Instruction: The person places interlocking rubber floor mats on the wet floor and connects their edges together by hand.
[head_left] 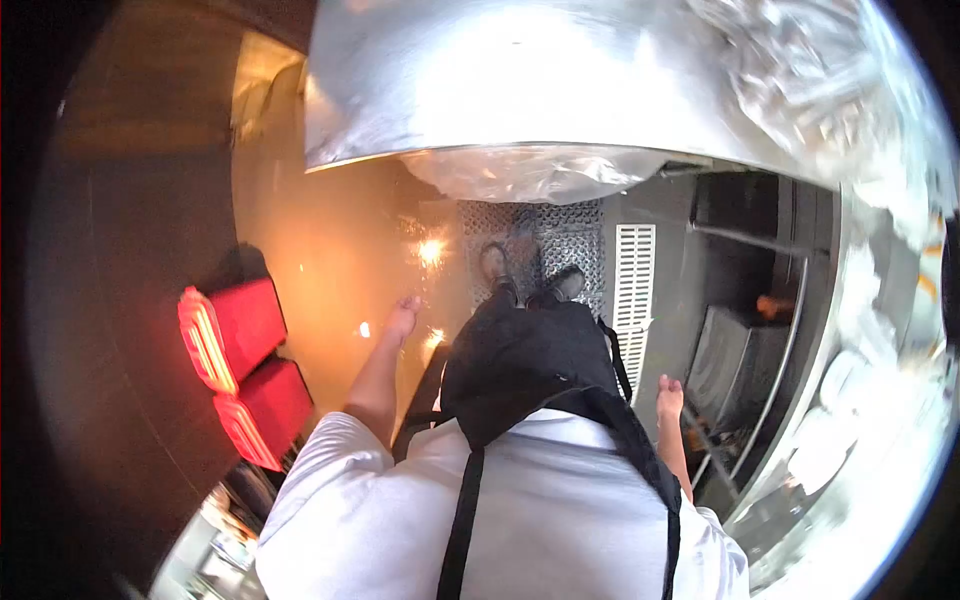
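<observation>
My left hand (403, 320) hangs out over the wet brown floor, beside my apron. Its fingers look loosely stretched, with nothing visible in them. On the other side, my right hand (670, 396) hangs low near the metal rail of a dark shelf unit. It looks relaxed and partly open, and I see no object in it. Over a white shirt I wear a black apron (530, 360). My dark shoes (566, 284) stand on a studded black mat (575, 230).
A steel counter (500, 80) crosses in front, with a clear plastic bag (540, 175) below its edge. Two red bins (245, 325) stand at the left wall. A white drain grate (633, 290) runs right of the mat. White items (820, 450) crowd the right-hand counter.
</observation>
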